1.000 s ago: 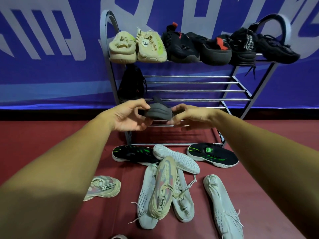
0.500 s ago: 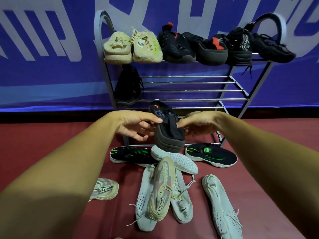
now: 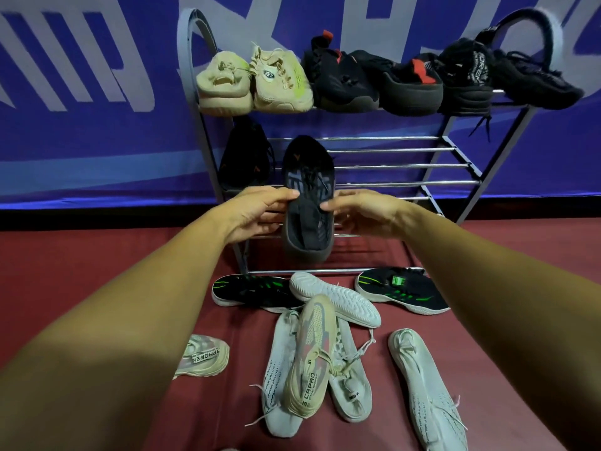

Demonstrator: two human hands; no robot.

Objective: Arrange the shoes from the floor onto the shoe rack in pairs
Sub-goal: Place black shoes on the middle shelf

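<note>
A person's left hand (image 3: 257,211) and right hand (image 3: 361,213) grip a black shoe (image 3: 308,203) from either side, fingers curled onto its upper, holding it toe-up in front of the middle shelf of a metal shoe rack (image 3: 383,166). Going left to right on the floor (image 3: 81,252), a beige shoe with lettering (image 3: 203,354) lies partly hidden behind the left forearm. Next comes a black shoe with green stripes (image 3: 252,289) just before the rack's base, then a heap of pale shoes: a tan shoe marked CAPRO (image 3: 312,356) rests across 2 light grey shoes (image 3: 279,369), with an upturned white sole (image 3: 335,297) touching its toe. Farther right, a second black and green shoe (image 3: 401,289) sits near the rack, and a lone light grey shoe (image 3: 426,388) lies apart beside the right forearm. On the top shelf stand 2 beige shoes (image 3: 253,83) at left and 4 black shoes (image 3: 409,81) to their right. A black shoe on the middle shelf (image 3: 245,154) leans at its left end, against a blue banner (image 3: 81,92).
</note>
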